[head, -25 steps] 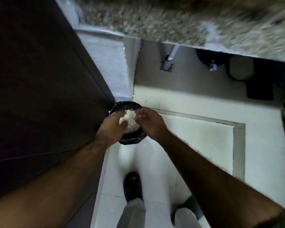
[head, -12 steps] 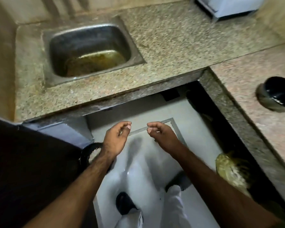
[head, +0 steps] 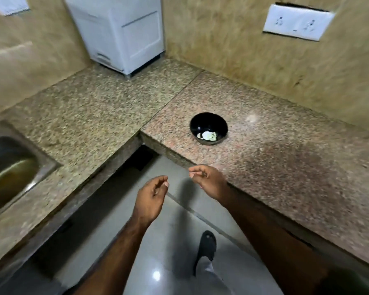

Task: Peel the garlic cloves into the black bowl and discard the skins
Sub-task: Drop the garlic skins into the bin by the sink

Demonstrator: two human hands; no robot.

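I see a speckled granite counter point(head: 98, 116) in an L, steel sink point(head: 11, 169) at left (murky inside), beige walls point(head: 232, 39), white socket point(head: 298, 22), glossy grey floor point(head: 158, 262).

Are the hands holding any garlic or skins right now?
No, nothing. The left hand and right hand hang loosely curled and empty. The peeled garlic lies in the black bowl on the counter.
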